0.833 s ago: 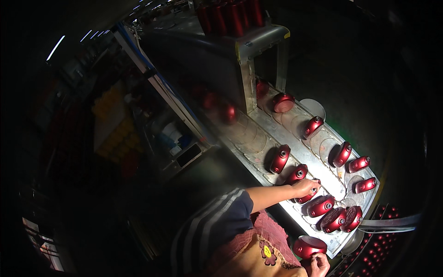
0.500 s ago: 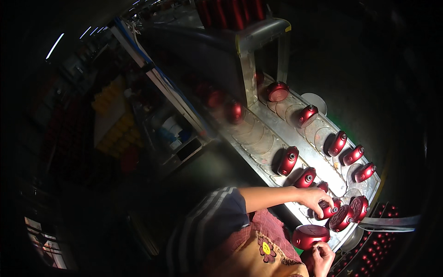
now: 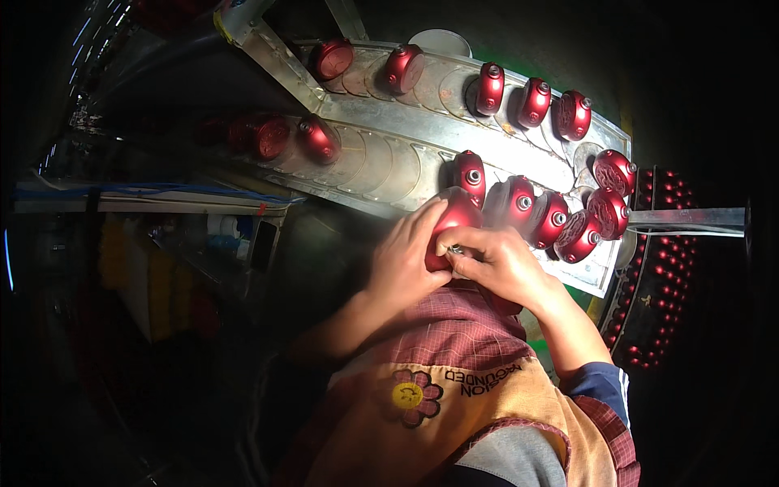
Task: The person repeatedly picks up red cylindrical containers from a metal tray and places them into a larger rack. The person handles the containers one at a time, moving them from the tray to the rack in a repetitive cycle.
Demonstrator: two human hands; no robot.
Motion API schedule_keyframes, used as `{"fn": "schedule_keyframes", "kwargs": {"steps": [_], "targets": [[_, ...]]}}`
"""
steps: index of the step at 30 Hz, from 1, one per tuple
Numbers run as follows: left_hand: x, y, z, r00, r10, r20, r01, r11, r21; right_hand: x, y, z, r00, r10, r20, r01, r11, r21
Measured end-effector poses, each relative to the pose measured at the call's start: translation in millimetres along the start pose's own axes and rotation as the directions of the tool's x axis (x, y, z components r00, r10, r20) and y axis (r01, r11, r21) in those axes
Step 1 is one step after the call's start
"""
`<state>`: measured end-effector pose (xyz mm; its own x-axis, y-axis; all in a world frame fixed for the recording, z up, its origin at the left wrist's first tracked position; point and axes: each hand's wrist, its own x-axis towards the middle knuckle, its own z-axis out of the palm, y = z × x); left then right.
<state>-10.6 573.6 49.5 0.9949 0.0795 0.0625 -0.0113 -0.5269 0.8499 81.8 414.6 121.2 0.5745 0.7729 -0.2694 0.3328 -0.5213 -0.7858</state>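
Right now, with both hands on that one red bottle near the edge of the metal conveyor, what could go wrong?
1. The red bottle is held off the conveyor by the left hand and right hand; a slip could drop it.
2. Neighbouring bottles crowd close to the right hand; a bump might knock one over the conveyor's edge.
3. The light is dim, so small defects may be missed.

The rounded caps (image 3: 519,199) on the silvery grey metal track (image 3: 389,158) were glossy dark red, as was the one (image 3: 454,219) held at centre. At six o'clock, the apron (image 3: 454,406) was orange with a yellow-and-maroon flower; red checked cloth (image 3: 454,325) lay above it.
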Motion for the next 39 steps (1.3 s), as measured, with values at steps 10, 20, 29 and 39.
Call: {"fn": "schedule_keyframes", "kwargs": {"steps": [10,20,29,39], "targets": [[34,-197,-2,0.863,-0.300,-0.408,0.204,0.943,-0.261,133,59,88,0.882,0.222,-0.417,0.025,0.859,0.511],[92,-260,77,0.858,-0.281,-0.429,0.217,0.957,-0.194,217,146,117,0.631,0.388,-0.672,-0.342,0.916,0.208],[100,-261,12,0.811,-0.102,-0.576,-0.062,0.964,-0.258,124,171,96,0.331,-0.023,-0.943,-0.335,0.932,-0.140],[125,-272,18,0.883,-0.274,-0.381,0.190,0.951,-0.244,-4,281,54,0.385,0.407,-0.829,-0.642,0.763,0.077]]}}
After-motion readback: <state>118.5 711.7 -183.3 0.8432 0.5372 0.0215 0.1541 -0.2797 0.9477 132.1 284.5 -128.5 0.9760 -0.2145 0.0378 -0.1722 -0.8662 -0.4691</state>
